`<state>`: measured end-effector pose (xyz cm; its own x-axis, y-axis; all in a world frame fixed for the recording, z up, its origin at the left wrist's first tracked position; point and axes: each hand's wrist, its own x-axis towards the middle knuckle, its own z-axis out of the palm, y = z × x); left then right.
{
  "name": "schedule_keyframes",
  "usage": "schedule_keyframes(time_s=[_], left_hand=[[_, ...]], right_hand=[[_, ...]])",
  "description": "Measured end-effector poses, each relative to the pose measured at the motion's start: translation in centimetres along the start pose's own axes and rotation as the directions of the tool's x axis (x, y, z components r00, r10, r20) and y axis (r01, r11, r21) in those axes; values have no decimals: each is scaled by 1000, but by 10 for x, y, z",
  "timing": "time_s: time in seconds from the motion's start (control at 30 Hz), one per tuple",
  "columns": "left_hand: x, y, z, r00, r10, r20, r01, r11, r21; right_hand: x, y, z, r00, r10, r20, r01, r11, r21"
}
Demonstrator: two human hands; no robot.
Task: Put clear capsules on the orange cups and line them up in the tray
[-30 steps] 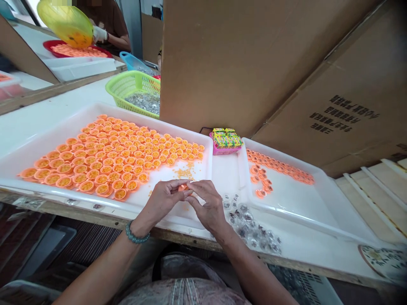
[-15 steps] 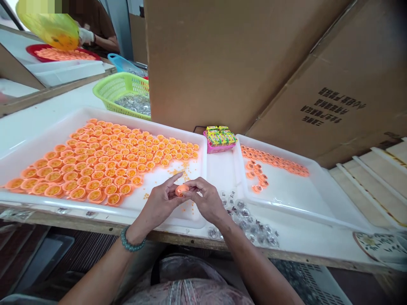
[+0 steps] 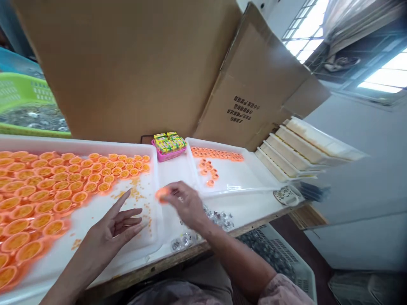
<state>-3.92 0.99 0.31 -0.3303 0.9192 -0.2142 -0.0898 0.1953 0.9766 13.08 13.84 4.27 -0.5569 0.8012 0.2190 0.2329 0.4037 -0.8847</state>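
Visibly, orange cup [image 3: 162, 194] sits between right hand's [image 3: 188, 206] fingers [image 3: 174, 196].

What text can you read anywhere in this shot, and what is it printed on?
Cardboard flap: three lines of dark print, too blurred to read.
Yellow-green packets in the pink basket: printed, but too small to read.
Orange cup in the right hand: blurred, no lettering visible.
No words can be quoted from this view.
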Motion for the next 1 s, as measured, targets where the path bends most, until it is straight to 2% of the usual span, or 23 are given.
schedule_keyframes(time_s=[0.07,0.1,0.13,0.17,0.27,0.4,0.53,0.6,0.73,0.87,1.0], left_hand=[[1,-4,0,999,8,-46,-6,999,45],[1,-5,1,997,4,-74,0,998,63],[0,-6,2,994,-1,-105,9,997,76],[0,-6,3,991,-6,-135,18,996,86],[-2,-6,5,986,-15,-166,39,988,147],[4,-9,-4,994,-46,-100,72,957,281],[10,-14,-15,992,-97,-84,119,942,313],[10,-15,-16,991,-99,-89,122,942,311],[7,-14,-9,989,-100,-111,128,949,288],[0,-8,2,980,-28,-196,69,977,203],[-2,-2,7,991,2,-136,26,979,204]], right_hand=[[15,17,-41,974,31,-224,-73,980,-185],[24,29,-61,956,68,-286,-165,930,-328],[33,42,-80,935,133,-328,-286,829,-480],[40,56,-96,924,228,-308,-375,696,-612],[55,95,-122,908,336,-250,-410,590,-695],[59,119,-120,925,336,-179,-355,591,-724],[50,112,-122,949,290,-125,-289,636,-716],[44,108,-124,950,312,-20,-237,676,-698],[39,109,-126,916,362,171,-165,732,-661],[52,116,-132,913,359,193,-152,740,-655],[69,120,-143,912,385,141,-187,698,-692]])
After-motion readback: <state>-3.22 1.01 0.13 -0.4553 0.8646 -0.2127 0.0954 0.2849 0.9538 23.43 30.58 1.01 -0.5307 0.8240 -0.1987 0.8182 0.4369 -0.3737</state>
